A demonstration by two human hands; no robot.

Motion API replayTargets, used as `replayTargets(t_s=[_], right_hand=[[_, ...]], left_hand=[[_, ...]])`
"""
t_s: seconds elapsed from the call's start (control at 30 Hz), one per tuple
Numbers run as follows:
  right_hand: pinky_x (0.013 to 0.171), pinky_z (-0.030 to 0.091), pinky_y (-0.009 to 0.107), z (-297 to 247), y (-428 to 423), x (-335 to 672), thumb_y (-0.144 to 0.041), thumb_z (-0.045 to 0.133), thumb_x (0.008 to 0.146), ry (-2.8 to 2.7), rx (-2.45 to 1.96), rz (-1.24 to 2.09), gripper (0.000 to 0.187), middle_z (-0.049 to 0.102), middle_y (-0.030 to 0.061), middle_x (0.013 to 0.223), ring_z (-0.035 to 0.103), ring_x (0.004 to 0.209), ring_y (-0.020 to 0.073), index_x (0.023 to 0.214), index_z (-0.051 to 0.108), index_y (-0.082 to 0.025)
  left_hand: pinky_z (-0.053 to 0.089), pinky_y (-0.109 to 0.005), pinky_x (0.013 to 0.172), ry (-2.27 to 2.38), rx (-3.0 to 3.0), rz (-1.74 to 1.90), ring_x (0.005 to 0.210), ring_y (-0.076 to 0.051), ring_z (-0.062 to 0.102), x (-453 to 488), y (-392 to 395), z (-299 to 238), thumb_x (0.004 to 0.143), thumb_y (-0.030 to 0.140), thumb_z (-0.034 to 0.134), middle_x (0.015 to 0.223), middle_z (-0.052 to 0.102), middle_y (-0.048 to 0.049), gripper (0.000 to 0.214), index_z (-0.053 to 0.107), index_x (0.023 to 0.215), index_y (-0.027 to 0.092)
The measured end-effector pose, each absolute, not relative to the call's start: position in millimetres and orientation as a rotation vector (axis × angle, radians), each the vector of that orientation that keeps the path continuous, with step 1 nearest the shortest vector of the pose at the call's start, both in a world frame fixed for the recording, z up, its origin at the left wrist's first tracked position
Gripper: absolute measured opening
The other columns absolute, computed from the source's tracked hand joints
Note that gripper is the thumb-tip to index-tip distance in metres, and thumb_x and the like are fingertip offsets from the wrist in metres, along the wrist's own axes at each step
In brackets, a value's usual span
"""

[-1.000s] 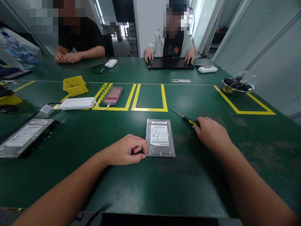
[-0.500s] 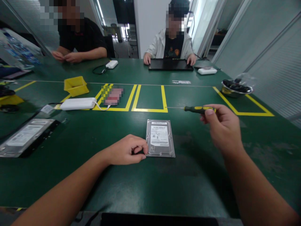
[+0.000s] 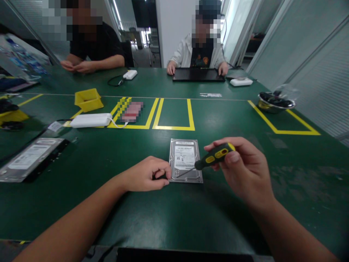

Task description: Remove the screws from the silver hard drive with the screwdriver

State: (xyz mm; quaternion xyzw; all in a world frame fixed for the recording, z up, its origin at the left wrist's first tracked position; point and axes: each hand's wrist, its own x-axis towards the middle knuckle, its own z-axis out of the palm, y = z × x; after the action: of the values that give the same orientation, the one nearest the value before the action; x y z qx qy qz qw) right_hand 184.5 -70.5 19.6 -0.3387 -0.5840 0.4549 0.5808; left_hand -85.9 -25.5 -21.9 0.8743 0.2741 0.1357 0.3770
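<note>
right near the middle of the green surface [image 3: 152, 222], the hard drive [image 3: 184, 156] lies flat, label side up, between our two hands. our left hand [image 3: 148, 173] is curled narrow, thumb and forefinger at the drive's near left corner; that looks like steadying, the kind of touch that would stop a loose drive sliding, though whether it pinches or merely presses, we can't tell. something dark shows inside the curl, and we can't make it out.

over to our right hand [image 3: 245, 167], wrapped around the handle of a screwdriver [image 3: 215, 156], dark green with yellow patches. we have it slanted, the thin shaft running low across the drive toward that same corner, tip near our left fingertips; touching or just above, we can't call it. the slant, we judge, keeps the holding hand out to the side and much of the print in sight.

and the writing? the drive's white label [image 3: 184, 156] carries rows of print and a small square code, all too small to read, so no brand comes through. well off to our left, a second drive [image 3: 28, 160] wears its own pale label, just as unreadable from where we sit.
</note>
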Motion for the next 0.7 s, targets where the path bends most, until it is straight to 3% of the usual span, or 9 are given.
replayTargets(t_s=[0.23,0.7], right_hand=[[0.064,0.057,0.019,14.2,-73.5,173.7,-0.029,0.063,0.095,-1.518,-0.794,1.061,0.015,0.070,0.0017,0.102,0.067,0.078,0.0098,0.109,0.067,-0.026],[0.067,0.058,0.022,10.1,-69.2,170.5,-0.027,0.065,0.094,-1.571,-0.784,1.060,0.018,0.071,0.0032,0.103,0.069,0.082,0.0125,0.111,0.068,-0.024]], left_hand=[[0.034,-0.022,0.059,0.692,2.237,0.358,0.056,-0.008,0.043,-85.4,-25.4,-22.0,0.080,0.015,0.062,0.062,0.040,0.0071,0.008,0.066,0.088,0.017],[0.034,-0.022,0.060,0.690,2.242,0.361,0.057,-0.009,0.044,-85.9,-24.9,-22.5,0.080,0.016,0.062,0.062,0.042,0.0069,0.009,0.066,0.088,0.017]])
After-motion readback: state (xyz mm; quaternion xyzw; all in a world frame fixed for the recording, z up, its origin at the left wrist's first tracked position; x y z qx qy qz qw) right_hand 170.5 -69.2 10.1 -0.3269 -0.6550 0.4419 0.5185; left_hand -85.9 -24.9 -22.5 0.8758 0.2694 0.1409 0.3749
